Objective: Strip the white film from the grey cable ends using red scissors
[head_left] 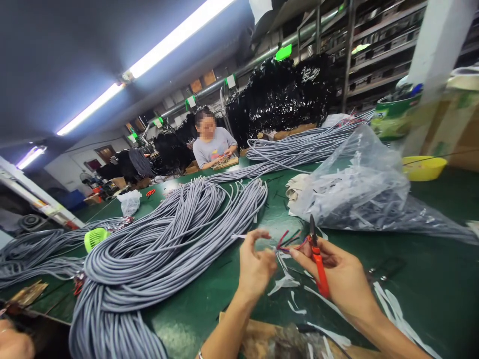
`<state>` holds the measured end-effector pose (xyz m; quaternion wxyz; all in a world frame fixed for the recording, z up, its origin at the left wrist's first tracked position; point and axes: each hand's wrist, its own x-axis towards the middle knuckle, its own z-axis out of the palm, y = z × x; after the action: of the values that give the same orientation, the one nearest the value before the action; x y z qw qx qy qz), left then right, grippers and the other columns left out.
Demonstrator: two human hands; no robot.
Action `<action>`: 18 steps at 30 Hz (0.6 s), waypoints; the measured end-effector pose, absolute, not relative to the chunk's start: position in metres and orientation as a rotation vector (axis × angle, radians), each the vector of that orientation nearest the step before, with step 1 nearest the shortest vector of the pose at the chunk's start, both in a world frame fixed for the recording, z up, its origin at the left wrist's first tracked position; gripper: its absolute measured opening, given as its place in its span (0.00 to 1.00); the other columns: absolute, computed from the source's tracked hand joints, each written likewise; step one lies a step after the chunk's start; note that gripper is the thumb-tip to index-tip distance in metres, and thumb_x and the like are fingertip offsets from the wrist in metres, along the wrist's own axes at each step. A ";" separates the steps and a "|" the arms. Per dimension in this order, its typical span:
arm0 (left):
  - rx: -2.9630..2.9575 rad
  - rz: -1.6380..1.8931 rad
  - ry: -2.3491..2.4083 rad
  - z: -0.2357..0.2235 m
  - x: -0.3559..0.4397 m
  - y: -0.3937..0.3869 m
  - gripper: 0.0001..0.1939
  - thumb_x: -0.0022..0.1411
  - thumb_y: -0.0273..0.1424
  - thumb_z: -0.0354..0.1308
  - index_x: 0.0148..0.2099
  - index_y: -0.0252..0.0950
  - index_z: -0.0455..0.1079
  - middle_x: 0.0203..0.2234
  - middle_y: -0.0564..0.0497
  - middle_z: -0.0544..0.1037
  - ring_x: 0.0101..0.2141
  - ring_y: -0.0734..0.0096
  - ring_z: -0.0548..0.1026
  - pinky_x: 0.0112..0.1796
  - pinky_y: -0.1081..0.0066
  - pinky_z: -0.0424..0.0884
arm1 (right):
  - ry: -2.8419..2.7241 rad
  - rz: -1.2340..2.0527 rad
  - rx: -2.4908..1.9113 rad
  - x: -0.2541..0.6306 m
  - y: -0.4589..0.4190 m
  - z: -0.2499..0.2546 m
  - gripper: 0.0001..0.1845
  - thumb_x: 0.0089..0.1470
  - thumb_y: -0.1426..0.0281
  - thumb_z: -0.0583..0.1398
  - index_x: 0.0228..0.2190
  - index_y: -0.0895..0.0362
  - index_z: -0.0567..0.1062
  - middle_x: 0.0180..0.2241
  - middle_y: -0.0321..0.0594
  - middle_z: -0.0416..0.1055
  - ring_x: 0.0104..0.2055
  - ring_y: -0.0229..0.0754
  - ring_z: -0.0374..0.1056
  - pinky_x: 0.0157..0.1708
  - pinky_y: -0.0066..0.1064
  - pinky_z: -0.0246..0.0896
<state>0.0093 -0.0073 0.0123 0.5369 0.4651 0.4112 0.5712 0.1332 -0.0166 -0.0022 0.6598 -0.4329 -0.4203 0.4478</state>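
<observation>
My right hand [344, 274] holds red-handled wire cutters [319, 267], dark jaws pointing up, between its fingers. Thin coloured wires [287, 241], red, blue and green, fan out leftward from the fingertips of that same hand. Left of the wires is my left hand [257, 264], slightly blurred, its index finger and thumb curved and apart; I make out nothing held between them. White strips [286, 280] hang or lie just under the wires. A big looped bundle of grey cables [149, 249] lies to the left of both hands.
On the green table [422, 269] a clear bag of white scraps [359, 194] sits at right, before a yellow bowl [424, 168] and a green tub [392, 117]. A lime-green basket [96, 239] stands left. Another person [213, 142] works across the table.
</observation>
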 end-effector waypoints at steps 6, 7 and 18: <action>1.053 1.250 1.035 0.010 0.011 -0.005 0.28 0.32 0.52 0.70 0.21 0.29 0.71 0.11 0.56 0.66 0.09 0.86 0.56 0.12 0.79 0.45 | -0.962 1.074 -0.983 0.132 -0.019 0.001 0.26 0.19 0.50 0.72 0.13 0.56 0.71 0.16 0.36 0.69 0.19 0.36 0.64 0.21 0.26 0.63; 1.028 1.255 1.026 0.009 0.012 -0.004 0.29 0.31 0.53 0.70 0.21 0.29 0.71 0.11 0.55 0.67 0.09 0.85 0.57 0.11 0.79 0.45 | -0.961 1.069 -0.979 0.132 -0.019 0.001 0.26 0.20 0.50 0.72 0.13 0.56 0.71 0.16 0.36 0.69 0.19 0.36 0.64 0.21 0.26 0.64; 1.176 1.045 0.825 0.021 -0.005 -0.001 0.27 0.36 0.47 0.72 0.28 0.33 0.65 0.15 0.58 0.67 0.13 0.81 0.65 0.14 0.80 0.63 | -0.954 0.933 -1.095 0.143 -0.012 -0.005 0.26 0.27 0.46 0.67 0.18 0.53 0.68 0.18 0.35 0.68 0.20 0.39 0.66 0.22 0.30 0.65</action>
<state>-0.0054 -0.0010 0.0214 0.6309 0.5137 0.3604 0.4563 0.1426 -0.0117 -0.0046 0.6503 -0.4820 -0.4198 0.4105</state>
